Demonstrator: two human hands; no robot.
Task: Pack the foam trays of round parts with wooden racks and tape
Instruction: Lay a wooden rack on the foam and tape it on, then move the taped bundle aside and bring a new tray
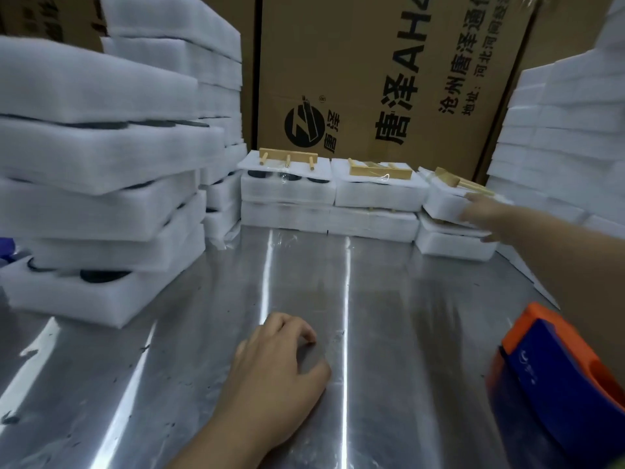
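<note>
steel table (389, 299), scuffed, streaked with glare. my left hand (280, 374) rests on it near centre, fingers loosely curled, holding nothing. my right hand (487, 214) is out at the far right, against the end of the top foam tray (443, 201) that carries a wooden rack (453, 181). it is blurred, so i cannot tell whether it grips. two more racked trays sit in the same far row. a stack of trays (101, 204) with dark round parts (105, 275) stands at left. orange-and-blue tape dispenser (554, 377) near right.
</note>
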